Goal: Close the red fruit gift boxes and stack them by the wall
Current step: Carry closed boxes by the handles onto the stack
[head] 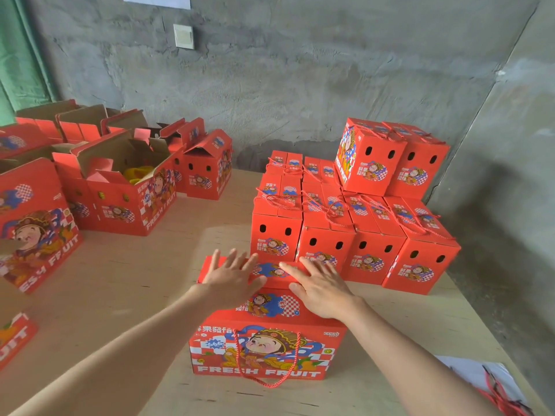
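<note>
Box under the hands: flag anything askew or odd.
Its rope handle hangs loose down the front face, whereas the stacked boxes have theirs lying on top. Otherwise the box looks square and undamaged.

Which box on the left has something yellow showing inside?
The open box whose flaps stand up, just left of the half-closed box with the peaked top.

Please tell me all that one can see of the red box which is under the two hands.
The box is red printed cardboard, with a cartoon figure, blue and checkered patches and the words FRESH FRUIT on its front. A red rope handle hangs loose down the front. It stands upright on the wooden table, just in front of the stacked closed boxes. Its top flaps are folded down; the left hand and the right hand press flat on them with straight fingers.
</note>
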`<control>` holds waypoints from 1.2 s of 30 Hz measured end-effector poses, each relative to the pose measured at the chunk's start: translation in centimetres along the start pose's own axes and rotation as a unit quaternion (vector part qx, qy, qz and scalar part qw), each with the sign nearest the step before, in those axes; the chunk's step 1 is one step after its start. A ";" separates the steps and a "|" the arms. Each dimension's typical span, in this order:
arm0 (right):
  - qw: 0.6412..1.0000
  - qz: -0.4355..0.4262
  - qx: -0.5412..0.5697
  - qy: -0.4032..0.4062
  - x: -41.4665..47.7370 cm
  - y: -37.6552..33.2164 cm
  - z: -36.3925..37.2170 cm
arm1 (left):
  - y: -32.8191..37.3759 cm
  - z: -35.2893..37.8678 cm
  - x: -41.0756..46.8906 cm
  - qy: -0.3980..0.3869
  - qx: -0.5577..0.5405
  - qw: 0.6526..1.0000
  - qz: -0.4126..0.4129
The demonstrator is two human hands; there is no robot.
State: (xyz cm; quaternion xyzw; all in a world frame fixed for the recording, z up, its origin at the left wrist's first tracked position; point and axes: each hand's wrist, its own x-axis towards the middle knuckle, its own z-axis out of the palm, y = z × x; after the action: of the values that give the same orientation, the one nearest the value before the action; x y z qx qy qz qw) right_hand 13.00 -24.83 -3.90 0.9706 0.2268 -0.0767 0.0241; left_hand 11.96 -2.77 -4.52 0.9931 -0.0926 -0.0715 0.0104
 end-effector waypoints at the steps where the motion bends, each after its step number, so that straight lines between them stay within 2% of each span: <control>1: 1.000 0.003 0.005 0.002 0.0 0.0 0.0 | 1.2 0.3 0.1 0.012 -0.013 1.000 0.003; 6: 1.000 -0.010 0.017 0.019 0.1 -0.1 0.5 | 2.5 1.1 0.2 0.045 -0.028 0.999 0.002; 11: 0.990 -0.041 0.117 -0.072 -0.9 4.9 -1.0 | 2.0 1.0 0.2 0.047 -0.017 0.999 0.012; 16: 0.983 -0.032 0.174 -0.037 -2.5 6.1 0.1 | 1.8 1.4 0.6 0.054 -0.010 0.998 0.017; 22: 0.995 -0.011 0.093 -0.021 -3.0 4.9 1.6 | 1.6 2.5 0.8 0.027 -0.008 0.999 0.024; 24: 0.998 -0.026 0.057 -0.005 -2.7 4.1 1.8 | 1.6 2.5 1.0 0.019 -0.007 0.999 0.030; 27: 0.995 -0.051 0.079 0.020 -1.7 2.6 2.1 | 1.6 2.4 1.0 0.026 -0.002 0.999 0.038; 32: 0.996 -0.037 0.081 -0.001 -1.5 2.4 2.3 | 3.2 1.8 -0.5 0.027 -0.007 0.999 0.028; 36: 0.991 -0.020 0.134 0.009 -0.9 3.2 1.5 | 7.6 3.5 -3.7 0.066 -0.081 0.994 0.027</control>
State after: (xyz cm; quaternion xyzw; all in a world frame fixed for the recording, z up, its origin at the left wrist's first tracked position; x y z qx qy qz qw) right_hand 13.39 -28.20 -5.24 0.9610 0.2340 -0.0980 -0.1099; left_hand 6.47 -9.59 -7.23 0.9887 -0.1127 -0.0125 0.0985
